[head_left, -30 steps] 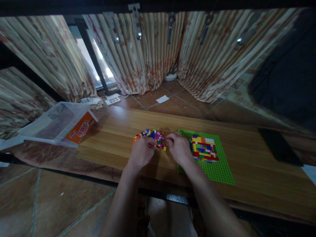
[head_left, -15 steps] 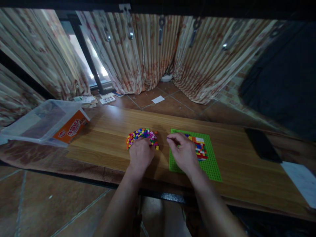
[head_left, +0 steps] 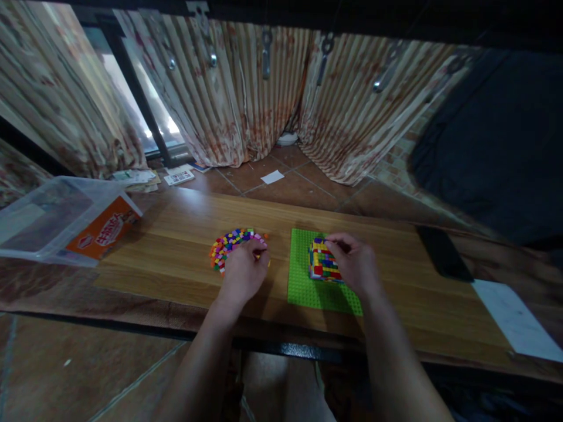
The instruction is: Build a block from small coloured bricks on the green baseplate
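A heap of small coloured bricks (head_left: 231,243) lies on the wooden table (head_left: 176,246). My left hand (head_left: 243,272) rests on the heap's right side with the fingers curled onto the bricks. To the right lies a green baseplate (head_left: 303,281) carrying a multicoloured brick block (head_left: 322,262). My right hand (head_left: 356,264) is over the block's top right, its fingertips pinched at the upper edge; what they pinch is too small to make out.
A clear plastic box (head_left: 57,220) with an orange label lies tipped at the table's left end. A dark flat phone (head_left: 443,253) and a white sheet (head_left: 514,319) are at the right. Curtains (head_left: 246,94) hang behind, papers lie on the tiled floor.
My right hand has moved from beside the brick heap rightward onto the block on the baseplate. My left hand stays on the heap. The view has shifted to the right.
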Tool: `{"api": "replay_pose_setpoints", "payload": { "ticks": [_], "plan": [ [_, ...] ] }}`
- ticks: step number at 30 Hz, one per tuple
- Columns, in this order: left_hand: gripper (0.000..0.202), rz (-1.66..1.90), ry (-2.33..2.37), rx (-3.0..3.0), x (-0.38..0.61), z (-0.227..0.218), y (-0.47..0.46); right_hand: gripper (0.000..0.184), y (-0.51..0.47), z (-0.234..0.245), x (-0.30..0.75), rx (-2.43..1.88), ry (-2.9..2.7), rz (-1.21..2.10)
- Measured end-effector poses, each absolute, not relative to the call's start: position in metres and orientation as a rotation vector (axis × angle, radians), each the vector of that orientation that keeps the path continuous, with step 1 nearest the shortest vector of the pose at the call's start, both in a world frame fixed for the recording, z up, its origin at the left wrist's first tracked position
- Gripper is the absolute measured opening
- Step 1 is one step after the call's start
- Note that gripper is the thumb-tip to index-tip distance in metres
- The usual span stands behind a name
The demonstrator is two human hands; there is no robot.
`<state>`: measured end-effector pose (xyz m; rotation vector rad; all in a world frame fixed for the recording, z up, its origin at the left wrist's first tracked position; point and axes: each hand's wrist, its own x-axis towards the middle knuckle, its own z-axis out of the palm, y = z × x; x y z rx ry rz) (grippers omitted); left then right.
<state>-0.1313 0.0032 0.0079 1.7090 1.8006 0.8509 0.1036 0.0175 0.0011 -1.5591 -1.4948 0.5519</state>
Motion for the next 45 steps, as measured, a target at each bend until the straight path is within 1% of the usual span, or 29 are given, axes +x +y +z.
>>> {"api": "replay_pose_setpoints", "payload": {
  "ticks": [3, 7, 12, 18, 26, 35, 39, 45],
  "plan": [
    [0.017, 1.003, 1.529, 1.552, -0.122, 0.0, 0.008, 0.021, 0.017, 0.002, 0.1, -1.527, -1.555, 0.585],
    [0.016, 1.08, 1.362, 1.353, -0.108, -0.008, 0.012, 0.021, 0.019, 0.0, 0.101, -1.518, -1.596, 0.562],
    [0.015, 1.126, 1.29, 1.192, -0.095, -0.009, 0.014, 0.02, 0.022, -0.005, 0.103, -1.531, -1.569, 0.537],
    [0.011, 1.205, 1.255, 1.137, -0.086, -0.003, 0.014, 0.018, 0.023, -0.005, 0.101, -1.51, -1.53, 0.558],
    [0.005, 1.272, 1.253, 1.178, -0.073, -0.01, 0.019, 0.017, 0.022, -0.004, 0.101, -1.532, -1.616, 0.473],
    [0.009, 1.329, 1.221, 1.233, -0.046, -0.02, 0.026, 0.021, 0.018, 0.002, 0.097, -1.492, -1.696, 0.399],
    [0.01, 1.412, 1.225, 1.371, -0.037, -0.026, 0.03, 0.021, 0.018, 0.002, 0.098, -1.5, -1.66, 0.416],
    [0.011, 1.436, 1.238, 1.568, -0.035, -0.024, 0.031, 0.021, 0.019, 0.001, 0.1, -1.472, -1.669, 0.435]
  ]
}}
